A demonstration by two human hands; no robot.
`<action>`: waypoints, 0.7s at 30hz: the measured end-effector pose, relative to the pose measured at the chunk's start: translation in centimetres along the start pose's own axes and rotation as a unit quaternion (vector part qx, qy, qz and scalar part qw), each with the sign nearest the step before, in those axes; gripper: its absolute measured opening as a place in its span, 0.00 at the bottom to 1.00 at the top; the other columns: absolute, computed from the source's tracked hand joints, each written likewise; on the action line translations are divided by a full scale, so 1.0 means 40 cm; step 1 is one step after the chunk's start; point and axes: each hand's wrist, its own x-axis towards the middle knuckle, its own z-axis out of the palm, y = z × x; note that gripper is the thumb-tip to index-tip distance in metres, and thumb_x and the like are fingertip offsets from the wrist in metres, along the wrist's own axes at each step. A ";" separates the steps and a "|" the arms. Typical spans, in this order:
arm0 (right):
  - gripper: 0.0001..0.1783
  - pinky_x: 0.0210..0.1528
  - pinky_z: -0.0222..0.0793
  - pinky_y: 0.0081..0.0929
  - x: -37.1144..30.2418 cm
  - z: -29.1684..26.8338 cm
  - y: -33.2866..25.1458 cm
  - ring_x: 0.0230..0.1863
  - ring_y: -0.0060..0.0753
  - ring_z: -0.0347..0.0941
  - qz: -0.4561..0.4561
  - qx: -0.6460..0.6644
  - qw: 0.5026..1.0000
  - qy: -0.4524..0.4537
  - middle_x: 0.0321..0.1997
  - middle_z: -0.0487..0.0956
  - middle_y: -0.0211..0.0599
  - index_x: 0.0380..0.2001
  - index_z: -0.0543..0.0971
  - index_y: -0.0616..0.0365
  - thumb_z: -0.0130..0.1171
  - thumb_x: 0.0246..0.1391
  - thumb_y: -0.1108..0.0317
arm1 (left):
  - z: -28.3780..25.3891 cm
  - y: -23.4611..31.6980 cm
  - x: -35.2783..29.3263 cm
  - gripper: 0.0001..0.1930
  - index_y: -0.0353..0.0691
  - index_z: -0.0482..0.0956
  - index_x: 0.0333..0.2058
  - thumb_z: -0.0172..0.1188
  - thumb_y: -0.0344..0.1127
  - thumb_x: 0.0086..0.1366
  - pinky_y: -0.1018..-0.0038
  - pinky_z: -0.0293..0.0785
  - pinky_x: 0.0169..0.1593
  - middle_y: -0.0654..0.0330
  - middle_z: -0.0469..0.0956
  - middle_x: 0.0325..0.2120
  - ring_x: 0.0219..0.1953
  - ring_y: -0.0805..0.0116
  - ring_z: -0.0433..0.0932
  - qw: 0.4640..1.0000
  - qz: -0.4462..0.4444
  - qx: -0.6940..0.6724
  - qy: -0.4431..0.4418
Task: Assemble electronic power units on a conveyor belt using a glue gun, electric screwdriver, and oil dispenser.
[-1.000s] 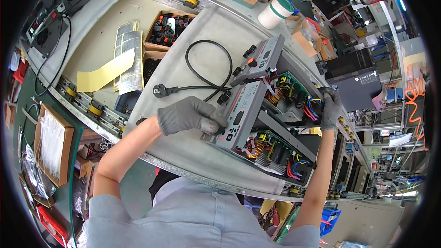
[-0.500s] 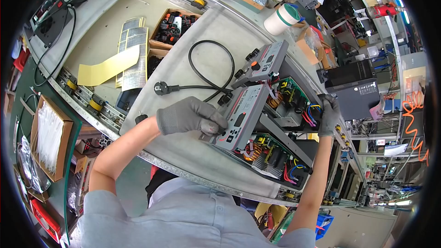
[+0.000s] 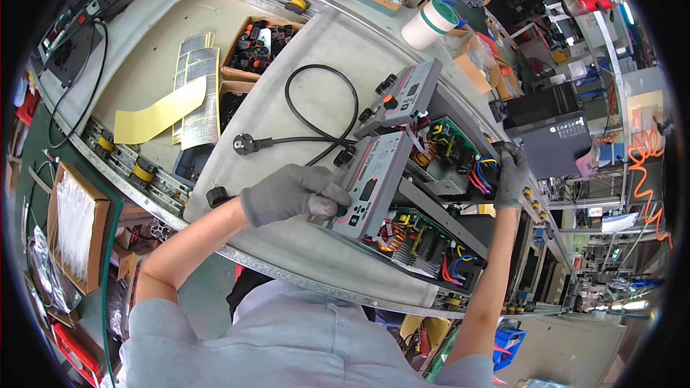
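Note:
Two grey machines with open cases lie side by side on the bench, printed control panels facing left. My left hand (image 3: 287, 195), in a grey glove, pinches a small dark knob (image 3: 341, 209) at the lower left of the nearer control panel (image 3: 368, 187). The farther panel (image 3: 410, 93) carries an orange knob (image 3: 389, 102). Inside the cases are a near circuit board (image 3: 420, 244) and a far circuit board (image 3: 449, 145), with copper coils and coloured wires. At the far machine's rear end, my gloved right hand (image 3: 512, 176) is closed, its fingertips partly hidden.
A black power cord (image 3: 295, 138) with a plug loops across the grey mat. Beyond stand a box of small black parts (image 3: 262, 47), yellow-backed label sheets (image 3: 162, 109) and a white-green roll (image 3: 430, 25). White ties fill a carton (image 3: 75, 226) at left. A dark case (image 3: 550, 140) stands right.
The whole view has shifted slightly left. My left fingers have turned a little at the panel, and the dark knob now shows more beside them. My right hand stays at the machine's rear.

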 end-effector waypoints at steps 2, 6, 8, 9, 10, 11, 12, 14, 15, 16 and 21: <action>0.08 0.36 0.65 0.16 0.000 0.002 -0.002 0.31 0.17 0.69 -0.012 -0.024 1.000 0.006 0.30 0.78 0.29 0.36 0.79 0.61 0.54 0.51 0.75 | 0.005 -0.011 -0.004 0.15 0.33 0.80 0.39 0.66 0.33 0.52 0.74 0.71 0.39 0.57 0.76 0.31 0.34 0.71 0.74 1.000 0.015 0.006 -0.003; 0.08 0.36 0.67 0.18 -0.010 0.024 -0.021 0.33 0.18 0.71 -0.021 -0.058 0.998 0.017 0.31 0.79 0.31 0.34 0.79 0.61 0.55 0.48 0.75 | -0.001 -0.018 -0.013 0.14 0.34 0.80 0.39 0.65 0.31 0.53 0.76 0.70 0.40 0.59 0.74 0.32 0.34 0.72 0.73 1.000 0.027 -0.001 0.000; 0.08 0.35 0.67 0.19 -0.013 0.018 -0.027 0.32 0.19 0.71 -0.023 -0.059 0.998 0.019 0.29 0.79 0.32 0.32 0.79 0.61 0.54 0.47 0.75 | 0.005 -0.003 -0.008 0.13 0.35 0.80 0.40 0.63 0.28 0.54 0.76 0.70 0.41 0.61 0.74 0.32 0.35 0.73 0.74 0.998 0.043 0.050 0.001; 0.08 0.35 0.68 0.20 -0.013 0.014 -0.032 0.32 0.19 0.72 -0.022 -0.054 0.998 0.023 0.28 0.79 0.32 0.31 0.80 0.61 0.53 0.47 0.75 | 0.000 0.005 -0.012 0.13 0.35 0.80 0.40 0.63 0.28 0.54 0.76 0.70 0.41 0.61 0.74 0.32 0.35 0.73 0.74 0.997 0.044 0.058 -0.023; 0.08 0.34 0.69 0.22 -0.005 0.001 -0.001 0.31 0.23 0.73 -0.043 -0.012 0.999 0.024 0.27 0.79 0.33 0.29 0.80 0.61 0.53 0.46 0.74 | -0.005 0.012 -0.011 0.15 0.34 0.79 0.41 0.63 0.29 0.54 0.76 0.71 0.42 0.61 0.74 0.33 0.35 0.72 0.75 0.996 0.029 0.089 -0.009; 0.09 0.35 0.69 0.25 0.002 -0.024 0.032 0.31 0.26 0.74 -0.042 -0.025 0.999 0.014 0.27 0.80 0.36 0.29 0.80 0.62 0.53 0.45 0.71 | 0.001 0.009 0.012 0.16 0.34 0.78 0.42 0.63 0.30 0.53 0.76 0.71 0.42 0.61 0.75 0.35 0.36 0.72 0.75 0.993 0.019 0.115 -0.006; 0.09 0.37 0.69 0.26 -0.003 -0.045 0.030 0.31 0.28 0.74 -0.045 -0.070 0.997 0.007 0.27 0.80 0.39 0.28 0.79 0.63 0.54 0.45 0.70 | 0.023 0.038 0.026 0.19 0.34 0.76 0.45 0.63 0.32 0.53 0.76 0.71 0.43 0.60 0.76 0.36 0.36 0.72 0.76 0.992 -0.001 0.121 0.019; 0.09 0.37 0.68 0.25 -0.033 -0.109 -0.010 0.31 0.28 0.73 -0.058 -0.046 0.989 0.129 0.28 0.79 0.40 0.32 0.79 0.63 0.56 0.47 0.70 | -0.023 0.033 0.018 0.25 0.35 0.72 0.50 0.61 0.34 0.52 0.76 0.72 0.43 0.58 0.75 0.42 0.38 0.72 0.75 0.987 -0.048 0.128 0.081; 0.10 0.36 0.67 0.22 -0.069 -0.147 -0.036 0.30 0.25 0.72 -0.102 0.032 0.984 0.142 0.28 0.78 0.37 0.36 0.78 0.62 0.55 0.50 0.69 | -0.076 0.010 0.006 0.26 0.36 0.71 0.52 0.62 0.39 0.56 0.77 0.71 0.41 0.59 0.73 0.45 0.38 0.74 0.74 0.982 0.015 0.130 0.135; 0.10 0.36 0.66 0.21 -0.160 -0.163 -0.160 0.30 0.21 0.70 -0.025 0.081 0.986 0.141 0.27 0.76 0.34 0.37 0.77 0.62 0.54 0.53 0.69 | -0.087 0.030 0.000 0.26 0.36 0.70 0.52 0.61 0.42 0.57 0.77 0.71 0.42 0.60 0.73 0.46 0.39 0.76 0.73 0.969 -0.009 0.114 0.219; 0.06 0.39 0.67 0.26 -0.704 -0.367 -0.127 0.34 0.35 0.73 -0.063 -0.271 0.881 0.383 0.32 0.77 0.41 0.32 0.76 0.63 0.57 0.47 0.79 | -0.148 0.038 0.119 0.23 0.37 0.70 0.53 0.55 0.45 0.64 0.75 0.65 0.52 0.63 0.72 0.48 0.45 0.76 0.71 0.955 0.065 0.145 0.251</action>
